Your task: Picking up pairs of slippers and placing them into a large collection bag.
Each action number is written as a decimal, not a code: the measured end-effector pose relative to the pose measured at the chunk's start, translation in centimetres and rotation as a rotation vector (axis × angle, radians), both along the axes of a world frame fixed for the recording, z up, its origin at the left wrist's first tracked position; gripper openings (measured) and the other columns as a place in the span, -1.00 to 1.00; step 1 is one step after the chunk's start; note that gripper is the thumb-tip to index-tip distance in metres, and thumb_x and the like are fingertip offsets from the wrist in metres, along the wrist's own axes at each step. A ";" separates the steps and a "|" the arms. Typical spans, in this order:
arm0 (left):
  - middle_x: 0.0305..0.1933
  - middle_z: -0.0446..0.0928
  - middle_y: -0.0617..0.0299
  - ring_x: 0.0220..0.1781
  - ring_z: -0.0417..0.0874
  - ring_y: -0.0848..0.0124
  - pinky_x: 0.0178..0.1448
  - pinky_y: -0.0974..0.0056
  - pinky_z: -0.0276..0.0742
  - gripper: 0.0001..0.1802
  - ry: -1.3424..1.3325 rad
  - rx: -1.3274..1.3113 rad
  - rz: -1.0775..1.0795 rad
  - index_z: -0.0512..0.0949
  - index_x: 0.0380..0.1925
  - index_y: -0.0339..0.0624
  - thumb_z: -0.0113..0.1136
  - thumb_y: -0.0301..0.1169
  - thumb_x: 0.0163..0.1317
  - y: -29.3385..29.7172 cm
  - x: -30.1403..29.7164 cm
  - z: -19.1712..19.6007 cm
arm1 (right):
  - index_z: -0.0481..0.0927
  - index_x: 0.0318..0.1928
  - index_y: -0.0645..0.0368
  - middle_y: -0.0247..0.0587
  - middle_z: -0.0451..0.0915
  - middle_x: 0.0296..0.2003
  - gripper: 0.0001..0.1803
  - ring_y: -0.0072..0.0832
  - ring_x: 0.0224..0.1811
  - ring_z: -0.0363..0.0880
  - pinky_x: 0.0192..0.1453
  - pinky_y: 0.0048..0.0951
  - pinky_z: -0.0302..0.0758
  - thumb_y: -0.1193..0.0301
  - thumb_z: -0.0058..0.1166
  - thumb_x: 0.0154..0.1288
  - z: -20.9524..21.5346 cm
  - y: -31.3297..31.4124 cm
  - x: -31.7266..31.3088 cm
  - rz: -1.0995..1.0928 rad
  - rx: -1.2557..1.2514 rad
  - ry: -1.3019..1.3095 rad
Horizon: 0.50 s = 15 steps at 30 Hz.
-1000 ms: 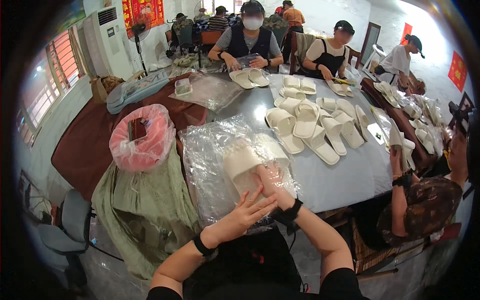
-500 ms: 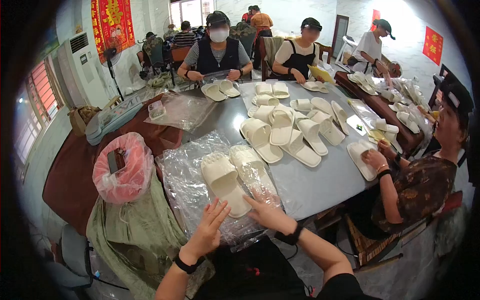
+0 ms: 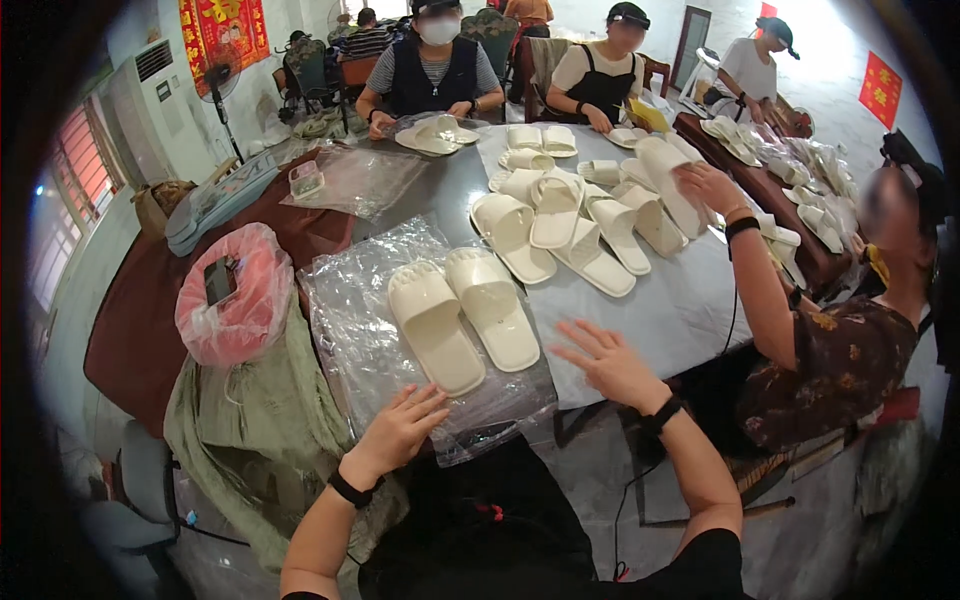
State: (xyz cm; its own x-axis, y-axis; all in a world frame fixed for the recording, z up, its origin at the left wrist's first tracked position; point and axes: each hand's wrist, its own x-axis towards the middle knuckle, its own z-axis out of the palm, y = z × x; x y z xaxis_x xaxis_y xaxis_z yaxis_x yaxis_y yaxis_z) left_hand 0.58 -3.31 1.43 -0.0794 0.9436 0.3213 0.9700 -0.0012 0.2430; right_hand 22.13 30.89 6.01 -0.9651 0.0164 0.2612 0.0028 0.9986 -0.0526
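Note:
Two cream slippers lie side by side on clear plastic bags [image 3: 350, 300] at the table's near edge. My left hand [image 3: 402, 428] is at the heel of the left slipper [image 3: 440, 335], fingers stretched out over the plastic, holding nothing. To the right of the other slipper [image 3: 492, 310], my right hand [image 3: 612, 362] hovers with its fingers spread and nothing in them. Whether the slippers are inside a bag or on top of it is hard to tell.
Beyond lies a pile of cream slippers [image 3: 560, 215] on the grey table [image 3: 650, 310]. A pink plastic-lined container [image 3: 235, 340] stands at left above a green sack [image 3: 250, 410]. On the right a co-worker's hand [image 3: 708, 187] holds a slipper [image 3: 672, 180]; others sit across.
My right hand has left the right slipper and moved right. My left hand has shifted slightly left and down. The right co-worker's hand has lifted a slipper toward the pile.

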 end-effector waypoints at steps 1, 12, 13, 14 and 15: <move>0.33 0.53 0.06 0.50 0.39 0.04 0.58 -0.09 0.19 -0.50 -0.132 0.020 -0.001 0.59 0.15 -0.11 0.24 -0.62 0.16 -0.3 -0.3 -0.3 | 0.48 0.36 -0.10 -0.24 0.26 0.50 -0.36 -0.18 0.51 0.24 0.44 -0.07 0.30 0.56 0.13 0.26 -0.6 0.4 -0.3 0.097 0.052 -0.050; -0.20 0.65 0.10 -0.06 0.66 0.28 -0.01 0.27 0.54 -0.86 -0.869 0.301 0.428 0.73 -0.24 -0.30 0.25 -0.48 0.30 -1.6 -1.3 -0.4 | 0.68 -0.32 0.33 -0.06 0.70 0.00 -0.84 -0.42 0.10 0.61 0.01 -0.36 0.54 0.47 0.17 0.37 -5.5 2.4 -3.5 -0.053 -1.060 -0.080; -0.20 0.65 0.10 -0.06 0.66 0.28 -0.01 0.27 0.54 -0.86 -0.871 0.297 0.429 0.73 -0.24 -0.30 0.25 -0.48 0.30 -1.4 -1.3 -0.4 | 0.66 -0.31 0.33 -0.10 0.70 -0.06 -0.91 -0.46 -0.04 0.65 -0.14 -0.39 0.56 0.53 0.18 0.28 -5.9 2.2 -3.9 -0.137 -1.231 -0.032; -0.22 0.65 0.10 -0.12 0.65 0.25 -0.06 0.24 0.52 -0.86 -0.814 0.207 0.551 0.73 -0.29 -0.30 0.27 -0.47 0.27 -1.1 -1.1 -0.5 | 0.66 -0.31 0.33 -0.10 0.70 -0.06 -0.91 -0.46 -0.04 0.65 -0.14 -0.39 0.56 0.53 0.18 0.28 -6.4 1.9 -4.1 -0.140 -1.235 -0.034; -0.23 0.64 0.09 -0.19 0.64 0.22 -0.10 0.21 0.50 -0.87 -0.753 0.119 0.674 0.73 -0.34 -0.31 0.29 -0.46 0.23 -0.9 -0.9 -0.4 | 0.65 -0.25 0.33 -0.12 0.69 -0.10 -0.90 -0.47 -0.13 0.65 -0.20 -0.42 0.56 0.54 0.20 0.24 -6.3 1.3 -4.6 -0.208 -1.291 0.015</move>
